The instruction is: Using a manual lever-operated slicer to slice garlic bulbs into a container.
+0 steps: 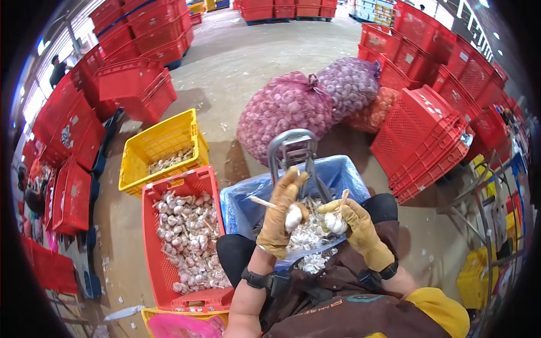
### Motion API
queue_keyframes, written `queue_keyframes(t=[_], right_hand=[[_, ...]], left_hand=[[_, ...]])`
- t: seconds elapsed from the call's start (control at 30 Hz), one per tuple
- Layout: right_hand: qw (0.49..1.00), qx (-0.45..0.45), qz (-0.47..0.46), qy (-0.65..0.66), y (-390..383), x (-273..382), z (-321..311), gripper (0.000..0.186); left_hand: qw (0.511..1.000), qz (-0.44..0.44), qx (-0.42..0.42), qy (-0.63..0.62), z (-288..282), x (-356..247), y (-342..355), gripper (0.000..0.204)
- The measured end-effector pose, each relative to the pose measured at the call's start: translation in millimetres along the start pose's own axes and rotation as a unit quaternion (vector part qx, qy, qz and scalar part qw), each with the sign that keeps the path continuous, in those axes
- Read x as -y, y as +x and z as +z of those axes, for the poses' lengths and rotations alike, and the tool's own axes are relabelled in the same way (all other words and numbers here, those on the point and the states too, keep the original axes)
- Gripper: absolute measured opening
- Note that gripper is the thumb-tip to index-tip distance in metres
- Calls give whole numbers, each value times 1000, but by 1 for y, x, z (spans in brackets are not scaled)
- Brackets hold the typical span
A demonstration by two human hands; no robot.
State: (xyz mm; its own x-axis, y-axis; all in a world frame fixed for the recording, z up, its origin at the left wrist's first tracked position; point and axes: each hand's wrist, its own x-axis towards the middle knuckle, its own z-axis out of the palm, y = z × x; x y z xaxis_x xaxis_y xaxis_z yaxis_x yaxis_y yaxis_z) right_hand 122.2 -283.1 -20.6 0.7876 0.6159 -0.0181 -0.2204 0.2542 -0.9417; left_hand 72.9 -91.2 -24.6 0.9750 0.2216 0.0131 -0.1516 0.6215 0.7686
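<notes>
Both of my hands wear tan gloves and are raised over a crate lined with a blue plastic bag, which holds garlic skins and trimmings. My left hand is closed around a white garlic bulb; a pale stem pokes out on its left side. In my right hand is another garlic bulb, gripped between thumb and fingers with its stem pointing up. The two bulbs are apart. A grey metal tube frame rises at the far side of the lined crate.
Left of me, a red crate holds many garlic bulbs; beyond it sits a yellow crate with a few pieces. Full mesh sacks lie ahead. Stacked red crates stand right. A yellow crate with pink mesh is near.
</notes>
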Motion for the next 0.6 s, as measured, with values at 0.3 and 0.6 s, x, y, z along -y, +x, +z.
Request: queue_keyframes(t=[0.3,0.6], right_hand=[[913,7,-189,-362,22,-54,-21,20],[972,-121,-153,-129,30,6,-13,24]], left_hand=[[968,-219,124,-11,-25,78,-12,54],[948,-146,25,283,-77,108,1,38]])
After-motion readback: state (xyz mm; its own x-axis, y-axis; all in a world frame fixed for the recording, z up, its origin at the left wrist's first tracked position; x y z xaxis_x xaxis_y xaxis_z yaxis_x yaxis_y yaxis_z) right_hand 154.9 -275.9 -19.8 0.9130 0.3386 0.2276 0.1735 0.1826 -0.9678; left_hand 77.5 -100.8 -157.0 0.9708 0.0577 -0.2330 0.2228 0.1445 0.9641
